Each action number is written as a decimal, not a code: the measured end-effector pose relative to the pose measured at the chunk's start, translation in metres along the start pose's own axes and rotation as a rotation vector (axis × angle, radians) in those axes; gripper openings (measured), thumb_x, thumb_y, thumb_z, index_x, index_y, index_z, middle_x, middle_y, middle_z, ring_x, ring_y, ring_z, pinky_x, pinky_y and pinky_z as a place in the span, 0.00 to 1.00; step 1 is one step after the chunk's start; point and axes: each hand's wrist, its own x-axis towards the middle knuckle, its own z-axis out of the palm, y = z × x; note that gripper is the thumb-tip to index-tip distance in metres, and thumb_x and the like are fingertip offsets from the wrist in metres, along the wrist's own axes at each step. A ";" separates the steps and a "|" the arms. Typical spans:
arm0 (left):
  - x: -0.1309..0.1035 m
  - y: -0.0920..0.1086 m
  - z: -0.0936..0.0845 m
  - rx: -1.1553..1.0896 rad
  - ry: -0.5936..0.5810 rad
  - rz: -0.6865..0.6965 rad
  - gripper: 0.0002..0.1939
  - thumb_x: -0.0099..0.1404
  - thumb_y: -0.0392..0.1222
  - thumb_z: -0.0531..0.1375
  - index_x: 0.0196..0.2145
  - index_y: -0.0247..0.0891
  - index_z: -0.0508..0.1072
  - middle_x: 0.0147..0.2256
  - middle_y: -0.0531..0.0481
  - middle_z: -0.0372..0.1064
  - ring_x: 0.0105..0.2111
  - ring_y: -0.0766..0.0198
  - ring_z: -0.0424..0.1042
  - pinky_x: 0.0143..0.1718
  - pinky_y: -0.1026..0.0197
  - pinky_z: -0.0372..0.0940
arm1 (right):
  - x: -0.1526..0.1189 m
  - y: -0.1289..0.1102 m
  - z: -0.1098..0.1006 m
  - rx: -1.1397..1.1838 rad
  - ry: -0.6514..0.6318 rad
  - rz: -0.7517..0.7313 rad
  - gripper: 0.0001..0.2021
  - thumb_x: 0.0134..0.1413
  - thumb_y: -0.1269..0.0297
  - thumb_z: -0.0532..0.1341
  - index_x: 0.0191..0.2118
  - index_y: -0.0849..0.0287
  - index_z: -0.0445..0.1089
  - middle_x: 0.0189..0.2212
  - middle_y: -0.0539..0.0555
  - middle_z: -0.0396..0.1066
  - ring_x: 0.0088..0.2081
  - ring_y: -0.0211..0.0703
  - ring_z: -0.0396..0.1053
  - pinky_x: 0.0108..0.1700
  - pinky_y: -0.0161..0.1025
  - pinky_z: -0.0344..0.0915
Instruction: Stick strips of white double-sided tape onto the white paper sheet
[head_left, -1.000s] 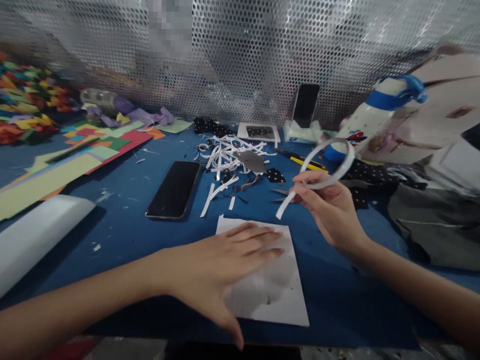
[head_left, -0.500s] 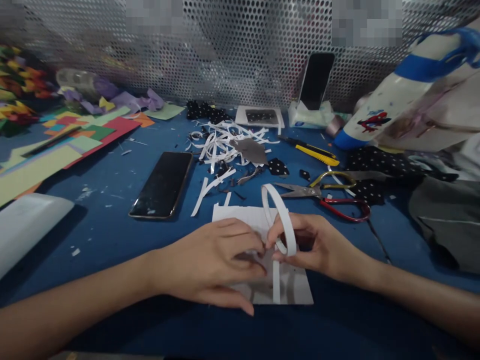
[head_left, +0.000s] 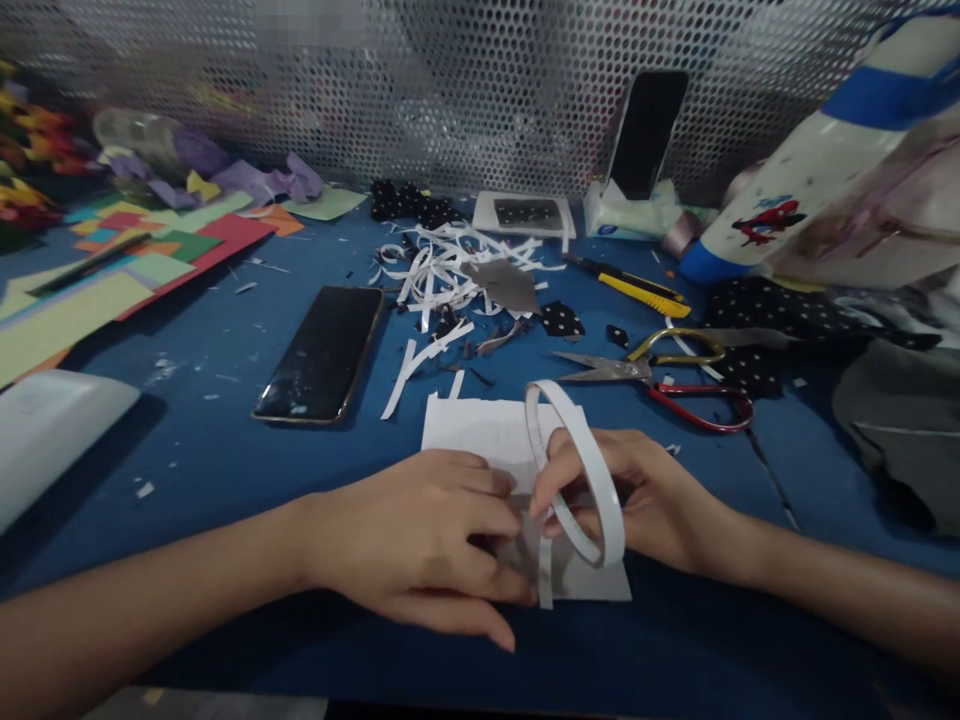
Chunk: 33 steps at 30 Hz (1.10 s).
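On the table in front of me lies a white rectangular piece of card (head_left: 472, 425). My left hand (head_left: 427, 545) rests palm down over its left part, fingers apart and slightly bent. With thumb and fingers, my right hand (head_left: 652, 490) grips a narrow roll of white tape (head_left: 611, 520), tilted above the card's right side. A strip of tape (head_left: 546, 575) runs down from the roll across the card to its near edge. The left fingertips are beside this strip; whether they touch it I cannot tell.
Beyond the card are scissors (head_left: 607, 369), a yellow cutter knife (head_left: 641, 290), a heap of white paper strips (head_left: 442, 265) and a phone (head_left: 322, 355). A bottle (head_left: 795, 190) stands back right; coloured paper (head_left: 202, 255) lies left. A perforated metal panel (head_left: 465, 90) closes off the back.
The tape roll has tilted and come lower and slightly right in my right hand. My left fingers have moved slightly down towards the strip's near end. The view has shifted a little.
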 end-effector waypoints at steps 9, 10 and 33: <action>0.000 -0.001 -0.001 -0.022 0.003 0.018 0.15 0.71 0.49 0.53 0.42 0.40 0.76 0.30 0.48 0.71 0.31 0.61 0.68 0.34 0.57 0.62 | 0.001 0.001 -0.002 -0.040 -0.021 -0.060 0.04 0.53 0.75 0.66 0.35 0.61 0.74 0.29 0.47 0.68 0.30 0.30 0.66 0.32 0.27 0.63; 0.000 -0.001 -0.001 -0.025 0.001 0.017 0.15 0.71 0.49 0.53 0.42 0.40 0.76 0.30 0.48 0.70 0.31 0.61 0.68 0.34 0.57 0.62 | 0.002 0.001 -0.002 -0.043 -0.024 -0.060 0.04 0.53 0.75 0.66 0.35 0.61 0.74 0.29 0.47 0.68 0.30 0.30 0.66 0.32 0.27 0.63; -0.002 0.000 0.001 0.002 -0.039 -0.001 0.16 0.71 0.50 0.53 0.47 0.43 0.75 0.32 0.48 0.72 0.34 0.59 0.69 0.38 0.56 0.63 | -0.001 0.003 -0.003 -0.121 -0.067 -0.014 0.06 0.55 0.72 0.65 0.39 0.57 0.74 0.34 0.50 0.71 0.36 0.35 0.70 0.36 0.30 0.66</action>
